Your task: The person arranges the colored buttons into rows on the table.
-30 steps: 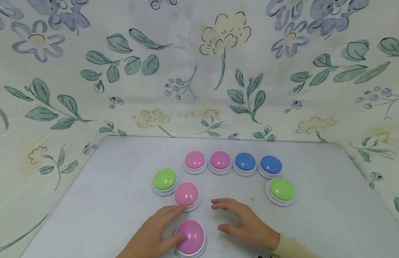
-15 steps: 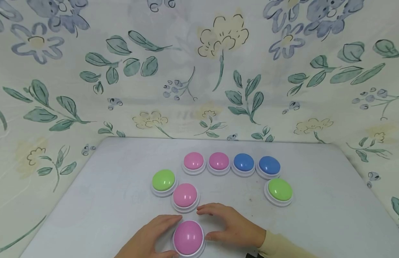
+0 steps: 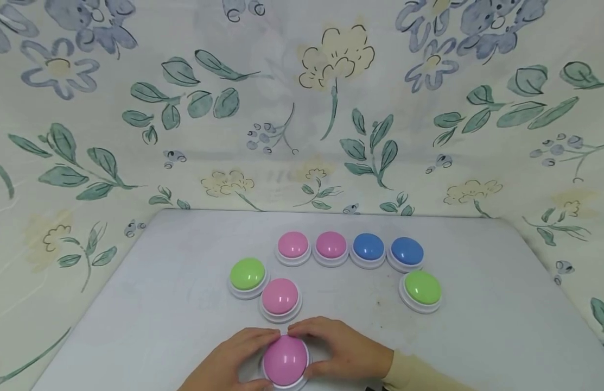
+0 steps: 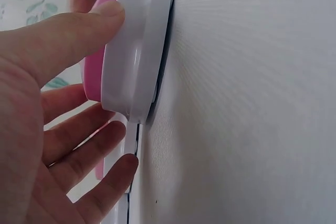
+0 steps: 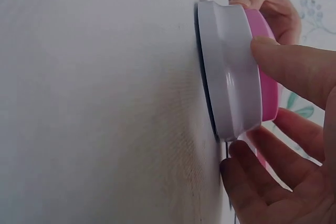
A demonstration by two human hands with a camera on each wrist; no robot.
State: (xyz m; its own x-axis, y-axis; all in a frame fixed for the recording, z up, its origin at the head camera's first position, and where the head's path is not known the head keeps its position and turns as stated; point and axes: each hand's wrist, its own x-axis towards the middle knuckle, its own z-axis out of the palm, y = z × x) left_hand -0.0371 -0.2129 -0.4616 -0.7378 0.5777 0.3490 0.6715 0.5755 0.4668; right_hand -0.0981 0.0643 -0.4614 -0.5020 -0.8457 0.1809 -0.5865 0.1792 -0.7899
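Note:
Nearest the person is a round push button (image 3: 284, 361) with a pink dome and white base. My left hand (image 3: 228, 359) grips it from the left and my right hand (image 3: 349, 348) from the right. In the left wrist view, the left thumb lies on the white base (image 4: 135, 51) at the dome's edge, with fingers round the far side. The right wrist view has the right thumb (image 5: 294, 64) at the same edge, the other fingers spread below it. Just beyond both hands stands another pink button (image 3: 280, 296).
A green button (image 3: 247, 273) touches that pink button's left side. Along the back runs a row of two pink buttons (image 3: 293, 245) and two blue buttons (image 3: 368, 247). A second green button (image 3: 423, 288) stands at right on the white table (image 3: 477, 326). Behind hangs floral cloth (image 3: 282, 108).
My right hand has moved left and closed in on the nearest pink button. My left hand drew back from the pink button beyond and its thumb left the near dome; now it grips the near button's side.

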